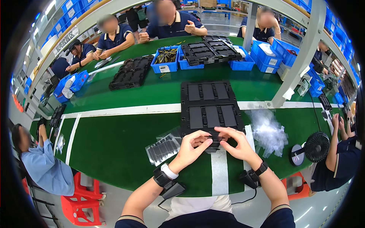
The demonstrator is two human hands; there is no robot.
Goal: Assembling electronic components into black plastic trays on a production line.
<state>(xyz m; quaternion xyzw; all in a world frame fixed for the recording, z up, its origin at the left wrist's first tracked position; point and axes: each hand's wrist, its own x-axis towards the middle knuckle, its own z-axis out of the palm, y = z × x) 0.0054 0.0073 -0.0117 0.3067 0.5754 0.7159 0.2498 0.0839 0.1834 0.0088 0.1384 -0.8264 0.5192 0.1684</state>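
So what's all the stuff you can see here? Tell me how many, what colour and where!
Small piece: one, black, between both hands
Tray: at least one, black, beyond the hands
Flat plates: six, dark grey, in that tray
Plastic film: loose pile, clear, right of the tray
Packets: too overlapped to count, clear with dark strips, beside the left hand
Tray stacks: two, black, far side
Bins: many, blue, far side and shelves
Fan: one, black, right
Table: one, green with white stripes, middle
Stools: at least two, red, lower left
Other people: several, mostly dark blue shirts, around the table
Wristbands: white and black, both wrists
Left hand: one, bare, centre
Right hand: one, bare, centre
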